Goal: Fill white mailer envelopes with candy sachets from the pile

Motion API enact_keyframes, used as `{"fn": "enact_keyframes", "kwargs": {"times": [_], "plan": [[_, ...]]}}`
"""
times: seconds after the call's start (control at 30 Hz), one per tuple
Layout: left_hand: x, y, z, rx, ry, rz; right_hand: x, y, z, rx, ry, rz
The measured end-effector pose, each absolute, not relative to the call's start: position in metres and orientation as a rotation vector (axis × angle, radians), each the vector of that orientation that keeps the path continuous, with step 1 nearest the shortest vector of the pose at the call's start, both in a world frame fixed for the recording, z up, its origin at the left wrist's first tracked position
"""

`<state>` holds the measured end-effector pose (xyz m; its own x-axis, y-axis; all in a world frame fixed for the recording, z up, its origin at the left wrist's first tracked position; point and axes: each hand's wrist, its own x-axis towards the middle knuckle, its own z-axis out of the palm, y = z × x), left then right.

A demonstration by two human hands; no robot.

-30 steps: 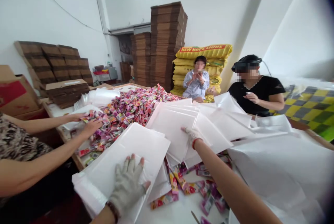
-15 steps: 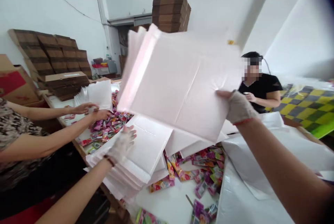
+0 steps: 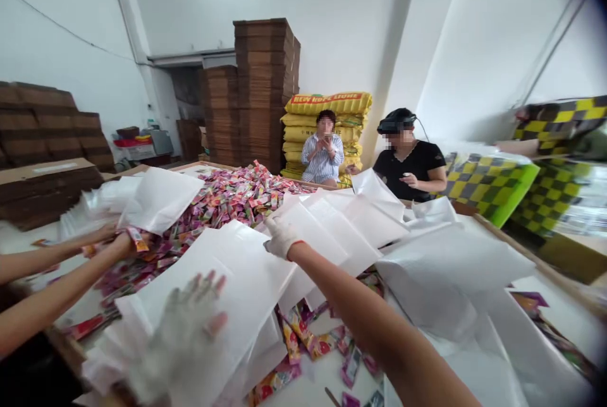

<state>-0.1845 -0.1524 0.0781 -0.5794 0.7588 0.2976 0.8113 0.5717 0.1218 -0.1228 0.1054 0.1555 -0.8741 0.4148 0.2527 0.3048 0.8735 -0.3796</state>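
My left hand (image 3: 190, 325), in a pale glove with bare fingertips, is blurred by motion. Its fingers are spread over the top of a stack of white padded mailers (image 3: 227, 261) in front of me. At the far right edge of that top mailer, my gloved right hand (image 3: 283, 237) has its fingers closed, seemingly on the edge; the fingertips are partly hidden. Just right of this hand lies a fanned group of white mailers (image 3: 341, 227). Small colourful sachets (image 3: 298, 331) show between and under the mailers on the white table (image 3: 303, 382).
A large heap of sachets (image 3: 246, 192) covers the table's far side. At left, a co-worker's hands (image 3: 126, 242) hold a sachet beside white mailers (image 3: 161, 198). Loose white bags (image 3: 455, 268) lie at right. Two people (image 3: 325, 151) sit beyond the table, near stacked cartons (image 3: 260, 91) and yellow sacks (image 3: 294, 135).
The mailers my right hand held raised have come down onto the stack in front of me. My left hand has moved nearer and lower. The view has swung right.
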Motion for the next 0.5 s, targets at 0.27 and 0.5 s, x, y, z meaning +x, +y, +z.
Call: {"fn": "enact_keyframes", "kwargs": {"times": [0.27, 0.5], "plan": [[-0.172, -0.119, 0.052, -1.131, -2.678, 0.060, 0.008, 0.235, 0.145, -1.307, -2.268, 0.464], [-0.160, -0.114, 0.050, -1.135, -2.626, 0.062, -0.047, 0.164, 0.117, -1.029, -2.435, 0.794]]}}
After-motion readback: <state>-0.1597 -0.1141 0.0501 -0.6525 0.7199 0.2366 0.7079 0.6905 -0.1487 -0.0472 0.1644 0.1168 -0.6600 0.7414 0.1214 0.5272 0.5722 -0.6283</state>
